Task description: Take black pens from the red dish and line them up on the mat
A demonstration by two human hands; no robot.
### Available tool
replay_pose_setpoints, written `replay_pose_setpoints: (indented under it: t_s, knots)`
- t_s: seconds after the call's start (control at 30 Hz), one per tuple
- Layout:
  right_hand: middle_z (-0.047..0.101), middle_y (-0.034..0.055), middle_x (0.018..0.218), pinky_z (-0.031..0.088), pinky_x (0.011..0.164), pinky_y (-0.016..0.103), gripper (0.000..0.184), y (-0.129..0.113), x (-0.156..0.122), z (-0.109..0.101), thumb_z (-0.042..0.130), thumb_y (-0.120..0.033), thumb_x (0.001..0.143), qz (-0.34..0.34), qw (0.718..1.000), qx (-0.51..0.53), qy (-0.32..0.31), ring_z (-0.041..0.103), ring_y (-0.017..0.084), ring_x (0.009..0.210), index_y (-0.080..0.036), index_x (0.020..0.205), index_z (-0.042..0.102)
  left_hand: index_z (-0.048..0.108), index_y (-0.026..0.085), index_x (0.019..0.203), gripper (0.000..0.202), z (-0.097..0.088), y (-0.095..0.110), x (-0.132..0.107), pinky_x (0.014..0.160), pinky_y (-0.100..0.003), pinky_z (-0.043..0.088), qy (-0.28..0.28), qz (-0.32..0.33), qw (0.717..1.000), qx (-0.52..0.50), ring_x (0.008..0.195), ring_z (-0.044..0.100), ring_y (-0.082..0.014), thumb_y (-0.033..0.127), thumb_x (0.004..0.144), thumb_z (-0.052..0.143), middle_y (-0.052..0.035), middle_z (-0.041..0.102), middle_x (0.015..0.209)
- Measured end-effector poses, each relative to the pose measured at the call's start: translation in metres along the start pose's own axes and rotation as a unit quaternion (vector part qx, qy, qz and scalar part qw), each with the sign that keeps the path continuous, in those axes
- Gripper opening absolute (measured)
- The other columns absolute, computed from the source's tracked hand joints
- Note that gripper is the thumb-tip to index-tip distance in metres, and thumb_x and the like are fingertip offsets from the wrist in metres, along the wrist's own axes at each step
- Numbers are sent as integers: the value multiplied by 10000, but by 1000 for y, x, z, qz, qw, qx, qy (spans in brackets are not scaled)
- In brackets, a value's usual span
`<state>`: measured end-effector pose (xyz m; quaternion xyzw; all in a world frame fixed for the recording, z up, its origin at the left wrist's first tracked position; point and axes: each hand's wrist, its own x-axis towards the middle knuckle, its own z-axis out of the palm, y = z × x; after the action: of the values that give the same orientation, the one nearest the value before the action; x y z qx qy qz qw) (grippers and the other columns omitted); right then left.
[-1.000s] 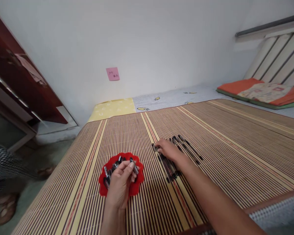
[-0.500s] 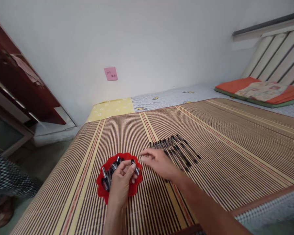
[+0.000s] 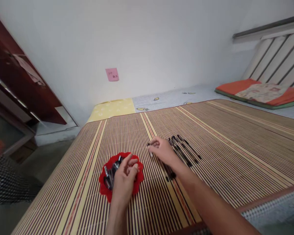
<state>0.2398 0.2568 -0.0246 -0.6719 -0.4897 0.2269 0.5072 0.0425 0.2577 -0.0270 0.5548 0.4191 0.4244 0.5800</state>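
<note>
My left hand (image 3: 125, 173) is over the red scalloped dish (image 3: 109, 195), its fingers loosely curled but apart. Nothing shows between them. Inside the dish lie several short black-and-clear pieces that look like pen caps (image 3: 110, 178). To the right, my right hand (image 3: 161, 150) is closed in a pinch at the upper end of a black pen (image 3: 148, 144), at the left end of a row. Several black pens (image 3: 183, 151) lie side by side on the striped mat (image 3: 127, 130); my hand and wrist hide part of this row.
The mat covers a bed against a white wall (image 3: 173, 42) with a pink note (image 3: 112, 74). A folded orange cloth (image 3: 259, 93) rests by the slatted headboard (image 3: 279, 55). At the left, a person in checked clothing (image 3: 9, 179) stands near a dark red door (image 3: 22, 81).
My right hand has moved away from the dish to the pen row and closed. My left fingers have loosened, and the black-and-clear piece they held no longer shows in them.
</note>
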Motion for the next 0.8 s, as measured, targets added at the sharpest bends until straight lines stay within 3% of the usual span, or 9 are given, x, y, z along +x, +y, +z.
replay_pose_setpoints:
  t_s: [0.07, 0.17, 0.37, 0.53, 0.63, 0.8]
  knots:
    - [616, -2, 726, 430, 605, 225, 103, 8, 21, -7, 652, -216, 750, 4, 996, -82, 46, 588, 131, 667, -171, 826, 600, 615, 169, 1243, 546, -9, -2, 3, 623, -247, 489, 57, -1, 998, -24, 699, 627, -127, 406, 765, 731, -88, 726, 1041]
    - [618, 1, 715, 394, 617, 221, 47, 21, 42, -3, 648, -179, 752, 6, 989, -142, 47, 587, 137, 692, -175, 771, 605, 637, 150, 1155, 505, -19, -3, 7, 511, -196, 427, 95, -9, 992, -85, 623, 592, -95, 414, 740, 756, -84, 732, 990]
    - [671, 49, 781, 370, 655, 242, 25, 32, 44, 28, 636, -147, 774, 16, 968, -249, 8, 615, 172, 765, -172, 773, 642, 656, 130, 1091, 483, -20, -2, 7, 458, -173, 391, 88, -10, 989, -120, 584, 590, -89, 406, 714, 779, -77, 737, 904]
    - [699, 125, 929, 375, 671, 264, 92, 40, 43, 39, 601, -146, 810, 26, 950, -310, 2, 638, 203, 813, -150, 862, 677, 655, 123, 1091, 481, -21, -3, 7, 460, -172, 392, 82, -11, 989, -123, 585, 590, -90, 400, 720, 781, -79, 739, 885]
    - [699, 123, 949, 371, 665, 255, 117, 46, 45, 33, 582, -204, 855, 18, 947, -320, 1, 634, 187, 810, -148, 844, 684, 655, 120, 1086, 475, -25, -3, 8, 463, -172, 395, 86, -9, 988, -132, 590, 590, -92, 395, 720, 783, -78, 740, 873]
    - [697, 86, 870, 388, 675, 239, 220, 57, 45, 2, 488, -207, 916, -4, 946, -324, -16, 626, 173, 807, -145, 859, 691, 671, 123, 1034, 455, -35, -1, 9, 454, -166, 390, 102, -9, 982, -156, 575, 577, -86, 397, 695, 804, -67, 741, 845]
